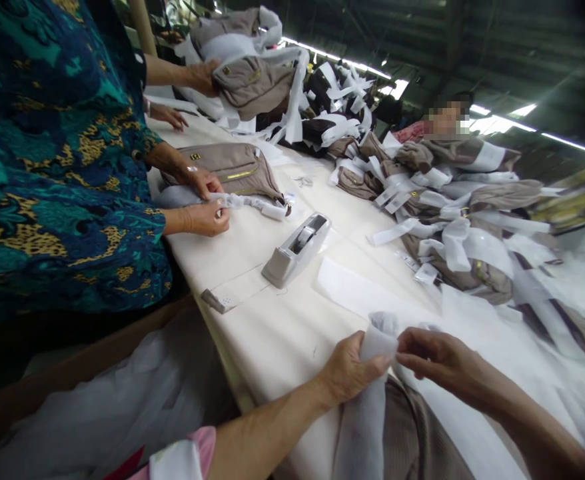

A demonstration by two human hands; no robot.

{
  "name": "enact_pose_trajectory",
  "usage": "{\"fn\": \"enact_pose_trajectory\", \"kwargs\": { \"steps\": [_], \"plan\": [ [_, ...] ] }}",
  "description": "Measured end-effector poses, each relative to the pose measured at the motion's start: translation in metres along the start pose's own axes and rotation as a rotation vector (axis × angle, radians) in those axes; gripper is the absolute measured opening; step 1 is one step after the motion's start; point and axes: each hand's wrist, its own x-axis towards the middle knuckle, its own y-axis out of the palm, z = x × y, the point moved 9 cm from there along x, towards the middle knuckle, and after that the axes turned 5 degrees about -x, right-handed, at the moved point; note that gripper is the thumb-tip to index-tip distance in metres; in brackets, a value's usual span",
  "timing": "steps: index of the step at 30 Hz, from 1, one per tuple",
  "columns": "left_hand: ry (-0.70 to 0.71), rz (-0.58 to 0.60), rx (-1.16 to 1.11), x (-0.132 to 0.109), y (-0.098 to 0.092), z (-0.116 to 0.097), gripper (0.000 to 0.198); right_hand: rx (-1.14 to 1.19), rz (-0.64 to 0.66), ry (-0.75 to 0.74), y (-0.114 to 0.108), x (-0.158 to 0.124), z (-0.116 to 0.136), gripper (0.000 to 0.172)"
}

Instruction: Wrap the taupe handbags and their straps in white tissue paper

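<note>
A strip of white wrapping paper (361, 427) runs along the edge of a brown bag (406, 437) at the bottom of the head view. My left hand (351, 367) is closed around the upper part of this strip, which is wrapped about something dark, perhaps the bag's strap. Just to the right, my right hand (435, 360) has its thumb and fingers pinched at the side of the same wrap. Whether the fingertips hold the paper's edge or something small is hidden. The lower part of the bag runs out of view.
A grey tape dispenser (297, 250) stands mid-table. On the left a co-worker's hands (205, 203) wrap the strap of another brown bag (242, 167). Several paper-wrapped bags (487, 200) are heaped at right. White paper sheets (362, 287) lie on the white table (252, 333).
</note>
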Motion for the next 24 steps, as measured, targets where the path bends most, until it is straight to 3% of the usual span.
{"fn": "enact_pose_trajectory", "kwargs": {
  "steps": [9,15,24],
  "plan": [
    [-0.008,0.032,0.015,0.002,0.004,-0.006,0.035,0.145,0.007,-0.082,-0.009,-0.004,0.004,0.015],
    [-0.047,0.021,0.024,0.002,0.005,-0.002,0.035,0.246,-0.002,-0.061,-0.004,-0.003,-0.005,0.025],
    [-0.114,0.088,0.001,0.000,0.008,0.001,0.039,0.410,-0.024,-0.128,-0.002,0.003,0.009,0.012]
  ]
}}
